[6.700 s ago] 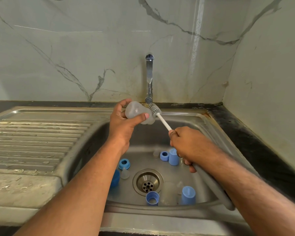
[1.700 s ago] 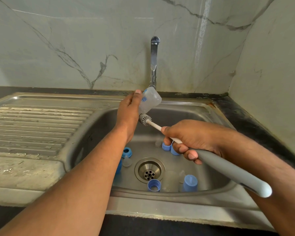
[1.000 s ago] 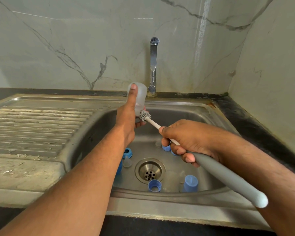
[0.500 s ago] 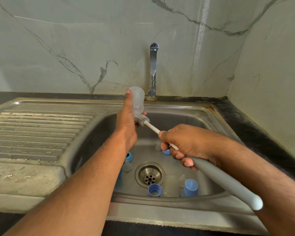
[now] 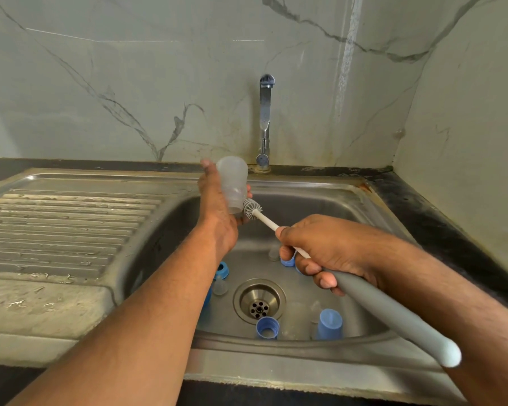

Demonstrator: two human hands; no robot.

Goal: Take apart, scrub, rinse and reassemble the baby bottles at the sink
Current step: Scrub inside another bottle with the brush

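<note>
Head view. The left hand (image 5: 217,212) grips a clear baby bottle (image 5: 232,183) above the sink basin (image 5: 349,206), thumb and fingers curled round its body; the bottle stands inverted, base uppermost, mouth pointing down and slightly toward the right hand. The right hand (image 5: 326,250) is clamped on a bottle brush (image 5: 373,300), fingers wrapped where the white shaft meets the grey handle; the handle runs back past the wrist toward the near right. The brush head (image 5: 251,208) lies up and left of that grip, touching the lower end of the bottle at its mouth, just beside the left hand's fingertips.

Below both grips, on the basin floor, loose bottle parts lie around the drain strainer (image 5: 259,301). A blue collar ring (image 5: 223,269) and a clear teat (image 5: 220,287) sit beneath the left forearm. A second blue ring (image 5: 267,328), a clear bottle body (image 5: 295,320) and a blue cap (image 5: 329,323) stand at the near wall, under the brush handle. Further blue parts (image 5: 288,261) are partly hidden behind the right hand's fingers; their kind cannot be told.

The tap (image 5: 265,121) rises behind the left hand's grip. The ribbed drainboard (image 5: 65,230) extends to the left of it.
</note>
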